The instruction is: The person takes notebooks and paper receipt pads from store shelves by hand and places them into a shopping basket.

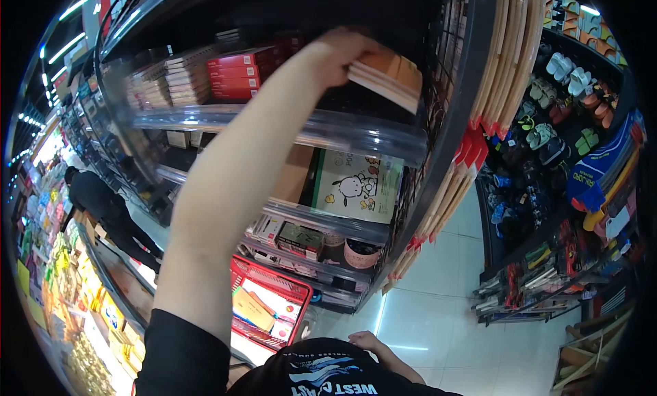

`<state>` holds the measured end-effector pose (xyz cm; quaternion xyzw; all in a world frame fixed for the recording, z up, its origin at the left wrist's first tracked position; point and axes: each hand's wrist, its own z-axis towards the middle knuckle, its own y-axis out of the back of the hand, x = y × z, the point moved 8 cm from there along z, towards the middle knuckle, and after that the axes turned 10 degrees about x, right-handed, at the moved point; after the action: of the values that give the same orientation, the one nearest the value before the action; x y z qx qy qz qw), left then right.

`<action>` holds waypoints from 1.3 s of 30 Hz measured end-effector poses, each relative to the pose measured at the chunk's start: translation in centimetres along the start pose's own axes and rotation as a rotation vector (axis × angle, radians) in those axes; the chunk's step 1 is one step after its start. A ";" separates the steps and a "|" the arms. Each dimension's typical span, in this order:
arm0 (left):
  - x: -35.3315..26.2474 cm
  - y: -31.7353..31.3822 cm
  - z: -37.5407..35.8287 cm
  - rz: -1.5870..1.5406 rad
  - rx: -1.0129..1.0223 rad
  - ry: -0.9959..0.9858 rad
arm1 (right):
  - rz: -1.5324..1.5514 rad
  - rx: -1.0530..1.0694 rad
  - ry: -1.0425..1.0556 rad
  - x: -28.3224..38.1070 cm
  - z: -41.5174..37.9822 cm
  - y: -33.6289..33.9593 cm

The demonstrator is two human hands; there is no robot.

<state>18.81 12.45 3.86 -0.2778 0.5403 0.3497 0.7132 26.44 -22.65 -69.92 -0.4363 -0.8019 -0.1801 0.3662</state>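
Observation:
My left arm reaches up to the top visible shelf. There my left hand [344,52] is closed around the near end of a stack of orange-brown covered notebooks [390,73] with pale page edges. Its fingertips are partly hidden by the stack and slightly blurred. Down beside my black shirt, my right hand [365,340] shows only in part, and how its fingers are held cannot be made out. A red shopping basket [301,312] sits below the shelves, with a brown flat item [252,310] and papers in it.
Red boxes [234,74] and pale stacks [188,78] share the upper shelf. Below lies a cartoon-dog pack [357,185]. A black post [448,115] and hanging wooden-looking packs [508,54] edge the right side. Shoes [540,136] hang beyond the aisle; a person [102,201] bends at left.

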 end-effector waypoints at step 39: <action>53.5 14.4 -65.3 -0.557 -1.322 0.262 | -0.421 0.174 -0.329 7.4 0.2 -3.9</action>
<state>-21.19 -18.81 -65.14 -0.8173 0.2066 0.3721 0.3884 20.55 -20.53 -64.42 -0.2502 -0.9361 -0.1096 0.2218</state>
